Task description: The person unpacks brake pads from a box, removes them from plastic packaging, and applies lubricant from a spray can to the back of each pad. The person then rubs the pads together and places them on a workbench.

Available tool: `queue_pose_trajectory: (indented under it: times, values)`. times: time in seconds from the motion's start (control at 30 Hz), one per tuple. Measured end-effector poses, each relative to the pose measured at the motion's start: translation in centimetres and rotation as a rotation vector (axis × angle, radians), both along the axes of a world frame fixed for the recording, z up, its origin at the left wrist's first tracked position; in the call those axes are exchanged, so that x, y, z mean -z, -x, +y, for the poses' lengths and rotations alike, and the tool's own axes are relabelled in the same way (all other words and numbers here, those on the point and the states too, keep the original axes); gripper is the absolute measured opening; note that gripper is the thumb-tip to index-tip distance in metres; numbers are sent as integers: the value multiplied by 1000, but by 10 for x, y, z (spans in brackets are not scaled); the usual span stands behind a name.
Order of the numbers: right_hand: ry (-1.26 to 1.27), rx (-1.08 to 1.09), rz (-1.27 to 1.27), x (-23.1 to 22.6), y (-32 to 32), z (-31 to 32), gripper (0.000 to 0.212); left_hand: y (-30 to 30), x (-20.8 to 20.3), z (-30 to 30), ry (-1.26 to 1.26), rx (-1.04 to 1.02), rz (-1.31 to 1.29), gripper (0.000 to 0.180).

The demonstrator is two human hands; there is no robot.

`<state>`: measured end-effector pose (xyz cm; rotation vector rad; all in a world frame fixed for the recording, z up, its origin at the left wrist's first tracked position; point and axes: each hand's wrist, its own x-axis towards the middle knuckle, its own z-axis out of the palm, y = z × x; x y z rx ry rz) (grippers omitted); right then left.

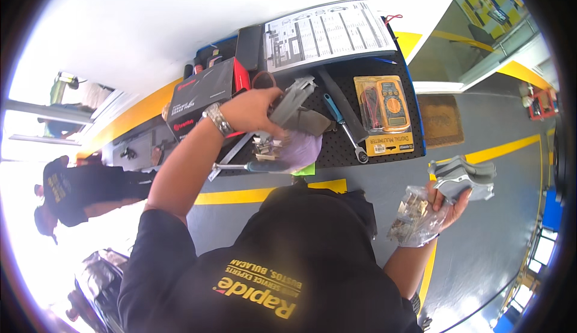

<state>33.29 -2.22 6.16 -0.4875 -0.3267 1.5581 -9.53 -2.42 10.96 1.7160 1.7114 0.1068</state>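
Observation:
Over the cart's left side, my left hand point(255, 113) is closed around a set of grey brake pads point(291, 103). Just below it lie small metal clips point(267, 148) and a light purple cloth or glove point(299, 152), partly covered. Out to the right, above the floor, my right hand point(451, 208) grips another stack of grey brake pads point(463, 177). The same hand also holds a clear plastic bag point(418, 216) with metal clips inside. A black and red box point(204, 95) stands beside my left wrist.
The black perforated cart top point(333, 152) carries a paper form point(327, 35), a blue-handled ratchet point(345, 125), a dark bar point(342, 104) and a packaged yellow multimeter point(387, 113). Another tool point(240, 166) lies at its near edge. A person in black point(90, 192) is at far left.

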Motion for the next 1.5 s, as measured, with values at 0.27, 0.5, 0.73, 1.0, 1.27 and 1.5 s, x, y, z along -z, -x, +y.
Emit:
queue_pose_trajectory:
  times: [0.27,0.5,0.73,1.0,1.27,1.5]
  values:
    - [-139,-263,26,21,-18,44,41,-12,-40,-30,-181,-428,-644,73]
    - [-167,-374,-140,19,140,92,27,-30,-45,-163,-405,-614,-1017,96]
    - [-165,-240,-206,14,312,97,20,-47,43,-287,-440,-964,-1438,92]
    - [-279,-239,-257,24,366,103,34,-45,87,-343,-492,-1046,-1854,82]
    - [-394,-119,-237,-3,285,114,46,-24,69,-297,-367,-826,-2008,81]
    - [-359,-482,-364,-19,109,-9,66,-33,47,-221,116,-696,-1686,71]
